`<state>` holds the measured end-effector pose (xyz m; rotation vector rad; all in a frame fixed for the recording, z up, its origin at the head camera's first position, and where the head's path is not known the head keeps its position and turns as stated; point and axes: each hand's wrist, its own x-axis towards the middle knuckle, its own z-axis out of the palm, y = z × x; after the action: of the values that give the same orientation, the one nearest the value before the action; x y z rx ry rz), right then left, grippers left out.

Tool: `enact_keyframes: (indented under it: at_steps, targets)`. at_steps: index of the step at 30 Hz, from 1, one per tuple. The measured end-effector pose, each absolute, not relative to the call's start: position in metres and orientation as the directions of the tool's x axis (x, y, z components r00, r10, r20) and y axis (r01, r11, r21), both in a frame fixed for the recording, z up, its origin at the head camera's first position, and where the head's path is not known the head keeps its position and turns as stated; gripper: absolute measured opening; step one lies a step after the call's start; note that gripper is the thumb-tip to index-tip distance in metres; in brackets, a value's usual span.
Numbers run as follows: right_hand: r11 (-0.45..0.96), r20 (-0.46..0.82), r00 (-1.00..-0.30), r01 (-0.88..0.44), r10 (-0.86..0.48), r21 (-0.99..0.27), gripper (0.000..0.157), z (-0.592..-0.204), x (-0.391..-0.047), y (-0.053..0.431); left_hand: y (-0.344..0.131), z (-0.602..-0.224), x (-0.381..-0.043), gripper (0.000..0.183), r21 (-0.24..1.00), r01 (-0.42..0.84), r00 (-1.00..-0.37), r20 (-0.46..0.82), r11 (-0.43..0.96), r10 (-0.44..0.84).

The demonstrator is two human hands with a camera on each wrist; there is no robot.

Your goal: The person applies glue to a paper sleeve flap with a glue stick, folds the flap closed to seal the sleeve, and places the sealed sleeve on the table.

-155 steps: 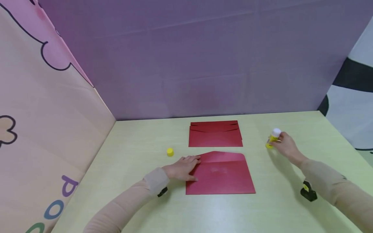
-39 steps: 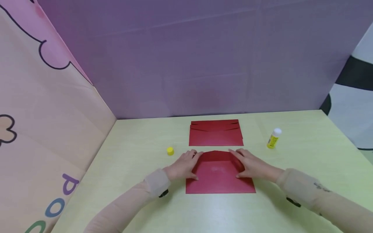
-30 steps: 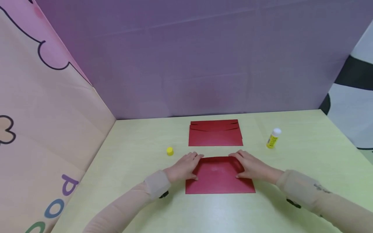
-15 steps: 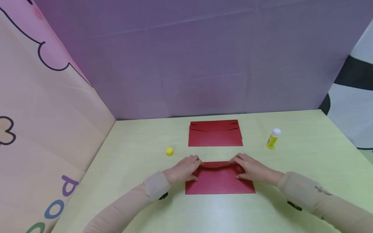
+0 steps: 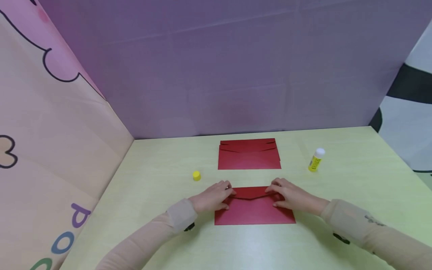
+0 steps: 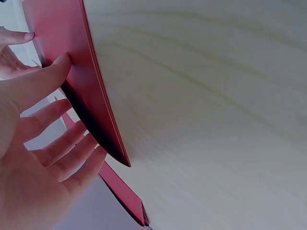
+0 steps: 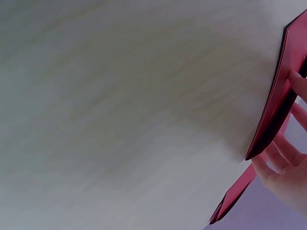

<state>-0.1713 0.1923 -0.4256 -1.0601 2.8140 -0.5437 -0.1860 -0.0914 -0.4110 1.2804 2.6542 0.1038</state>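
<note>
A red envelope (image 5: 251, 213) lies on the table before me, its pointed flap (image 5: 249, 192) folded down toward me over the upper part of the body. At its left side my left hand (image 5: 214, 195) has the thumb on the envelope's face and bent fingers at the flap's fold. My right hand (image 5: 288, 194) holds the right side likewise, thumb on the paper and fingertips on the flap. In the left wrist view, the envelope's dark-shaded side edge passes between thumb and fingers of the left hand (image 6: 43, 134). The right wrist view catches the right hand (image 7: 288, 163) around the opposite edge.
Beyond the hands lie several stacked red envelopes (image 5: 249, 159). A yellow glue stick (image 5: 315, 162) with a white end stands to the right, and a small yellow cap (image 5: 197, 176) sits left. A purple cloth wall (image 5: 216, 75) closes off the table's (image 5: 162, 161) far edge.
The right hand put down the glue stick and came to the envelope's right side. Both hands then brought the raised flap down toward me, and its point now lies over the body.
</note>
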Motion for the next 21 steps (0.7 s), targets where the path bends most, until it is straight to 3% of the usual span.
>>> enact_keyframes:
  at_steps: [8,21]
  targets:
    - [0.684,0.049,-0.740,-0.642,-0.670,-0.346,0.040,-0.4274,-0.1715,0.1935,-0.0912,-0.4120,-0.1857,0.050,0.126,0.771,-0.603,-0.167,0.624,0.780]
    - [0.663,0.064,-0.679,-0.730,-0.731,-0.167,0.042,-0.4283,-0.1676,0.1902,-0.0961,-0.4136,-0.1795,0.057,0.044,0.797,-0.587,-0.181,0.603,0.789]
